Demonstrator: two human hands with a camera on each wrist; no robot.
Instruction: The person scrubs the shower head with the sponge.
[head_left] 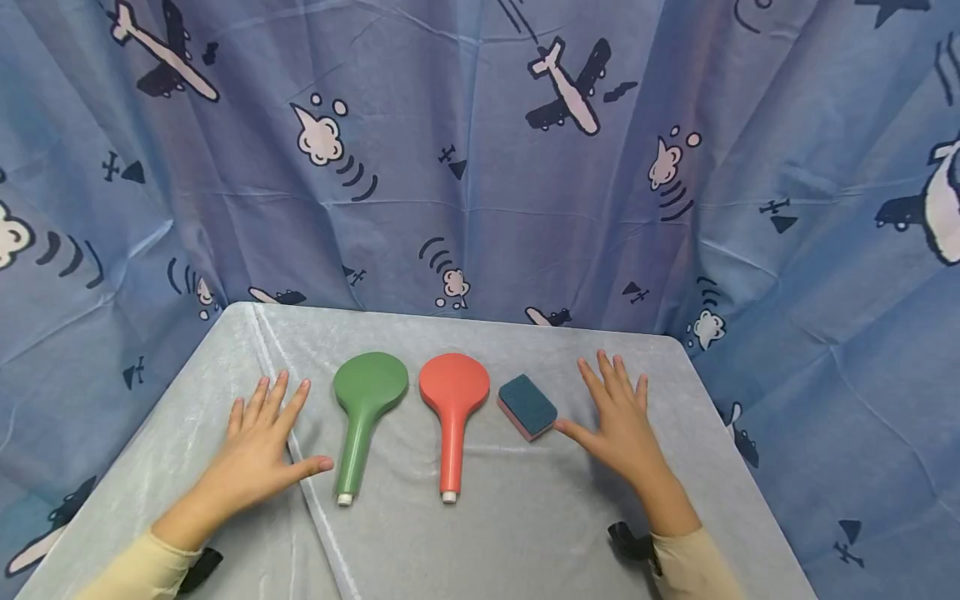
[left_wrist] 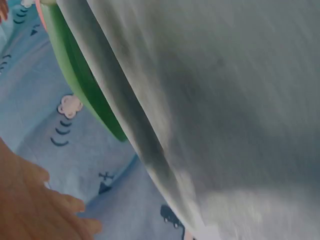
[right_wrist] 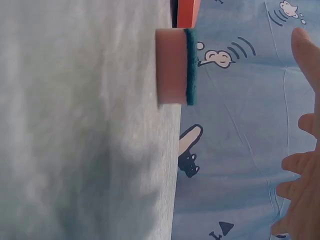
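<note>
My left hand is spread over the table's left side, fingers straight and holding nothing. Its thumb points toward a green paddle-shaped thing with a round head and a white-tipped handle. Beside that lies a red paddle-shaped thing of similar form. Further right is a sponge with a dark green scouring top and a pink body, its side seen in the right wrist view. Fingers spread, my right hand is just right of the sponge, thumb tip close to its corner; contact cannot be told.
A pale grey velvety cloth covers the table, with a raised fold running along its left part. Behind and around the table hangs a blue curtain printed with aeroplanes. Black straps sit at both wrists.
</note>
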